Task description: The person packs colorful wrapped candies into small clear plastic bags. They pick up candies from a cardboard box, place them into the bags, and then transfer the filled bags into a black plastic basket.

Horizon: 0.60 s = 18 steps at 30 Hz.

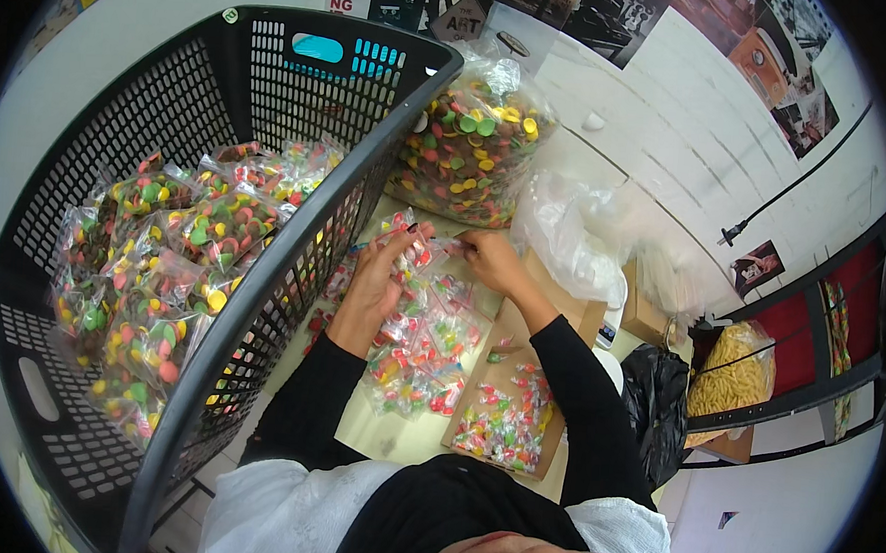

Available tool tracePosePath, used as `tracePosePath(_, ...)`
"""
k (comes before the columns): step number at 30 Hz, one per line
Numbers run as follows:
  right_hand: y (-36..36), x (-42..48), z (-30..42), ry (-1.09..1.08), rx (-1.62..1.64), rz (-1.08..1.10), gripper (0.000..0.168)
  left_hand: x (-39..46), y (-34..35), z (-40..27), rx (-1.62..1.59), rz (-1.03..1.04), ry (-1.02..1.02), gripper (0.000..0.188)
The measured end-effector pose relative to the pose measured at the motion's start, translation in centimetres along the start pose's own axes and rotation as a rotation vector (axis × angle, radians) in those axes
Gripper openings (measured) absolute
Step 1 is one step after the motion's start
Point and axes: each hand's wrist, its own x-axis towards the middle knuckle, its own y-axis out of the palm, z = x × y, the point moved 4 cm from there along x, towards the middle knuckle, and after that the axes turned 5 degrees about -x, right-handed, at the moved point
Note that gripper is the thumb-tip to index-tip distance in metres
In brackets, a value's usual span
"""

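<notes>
A small clear plastic bag of wrapped candies (423, 251) is held between my two hands above the table. My left hand (381, 273) grips its left side with the thumb on top. At its upper right end, my right hand (490, 258) pinches the plastic with bent fingers. Beneath the hands lies a pile of similar filled candy bags (416, 365). An open cardboard box (514, 359) sits below my right forearm, with loose wrapped candies (506, 426) in its near part. My fingers partly hide the held bag.
A tall black plastic basket (287, 232), with bags of coloured candies (166, 262), stands left. Behind the hands are a large clear candy bag (471, 165) and a whitish plastic bag (565, 234). A black bag (654, 411) and a shelf with yellow snacks (735, 367) are right.
</notes>
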Motion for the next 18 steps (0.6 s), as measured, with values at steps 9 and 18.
tracePosePath(9, -3.9, -0.9, 5.3, 0.070, 0.647, -0.037, 0.029, 1.0, -1.9, 1.7, -0.086, 0.080, -0.055, 0.022)
tracePosePath(18, 0.0, -3.4, 2.3, 0.016, 0.005, 0.185, 0.030, 0.8, -1.9, 1.0, -0.114, -0.145, 0.023, 0.028)
